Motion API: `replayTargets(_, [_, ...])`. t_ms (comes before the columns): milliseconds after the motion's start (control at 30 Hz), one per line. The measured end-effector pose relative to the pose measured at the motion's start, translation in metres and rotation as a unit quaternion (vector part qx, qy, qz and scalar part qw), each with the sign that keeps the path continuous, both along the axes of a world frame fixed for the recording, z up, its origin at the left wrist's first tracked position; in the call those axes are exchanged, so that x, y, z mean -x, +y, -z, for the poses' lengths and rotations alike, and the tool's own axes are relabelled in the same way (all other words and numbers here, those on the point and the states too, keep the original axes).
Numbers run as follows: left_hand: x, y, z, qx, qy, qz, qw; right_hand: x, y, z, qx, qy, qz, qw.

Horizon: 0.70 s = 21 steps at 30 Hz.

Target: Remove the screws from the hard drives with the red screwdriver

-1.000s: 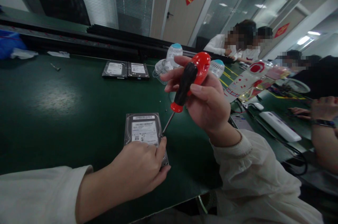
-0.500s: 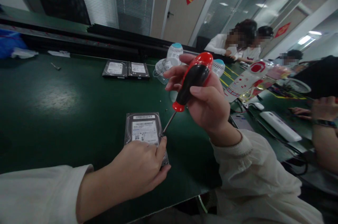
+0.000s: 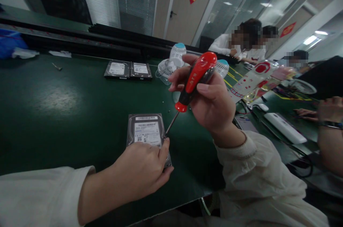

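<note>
A hard drive (image 3: 147,129) with a white label lies flat on the green table. My left hand (image 3: 138,168) is closed over its near part, with the index finger stretched along the right edge and the thumb at the near right corner. Between the fingers and thumb of my right hand (image 3: 214,104) is a red and black screwdriver (image 3: 195,80), held at a slant. Its thin shaft runs down to the drive's right edge, where the tip meets the edge just beyond my left index fingertip. The screw under the tip is too small to make out.
Two more hard drives (image 3: 118,69) lie farther back. Behind my right hand stand white fans (image 3: 178,53) with blue tops. A patterned bottle (image 3: 250,80), a white power strip (image 3: 285,127) and cables are on the right, near another person's arm (image 3: 331,137). Tiny screws (image 3: 169,111) lie beyond the drive.
The screwdriver's handle has turned in my right hand, so a red side with lettering now faces up instead of the black one. The left hand and hard drive have stayed put.
</note>
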State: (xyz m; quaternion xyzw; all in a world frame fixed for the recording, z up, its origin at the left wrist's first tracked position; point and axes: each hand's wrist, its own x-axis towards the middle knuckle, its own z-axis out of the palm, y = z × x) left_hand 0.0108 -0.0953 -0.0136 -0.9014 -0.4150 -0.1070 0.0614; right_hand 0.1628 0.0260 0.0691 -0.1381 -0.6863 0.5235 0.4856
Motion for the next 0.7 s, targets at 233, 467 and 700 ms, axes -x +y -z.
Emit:
replayTargets(233, [0.0006, 0.0, -0.0009, -0.004, 0.0, 0.002, 1.0, 0.0019, -0.0036, -0.0012, -0.052, -0.027, 0.071, 0.996])
replayTargets(467, [-0.0009, -0.0003, -0.0002, -0.002, -0.002, -0.001, 1.0, 0.0016, 0.0008, 0.0026, -0.042, 0.013, 0.024, 0.999])
replayTargets(700, [-0.0001, -0.0001, 0.001, -0.001, -0.007, 0.0, 1.0, 0.0006, -0.0018, 0.0001, -0.067, -0.019, 0.066, 0.995])
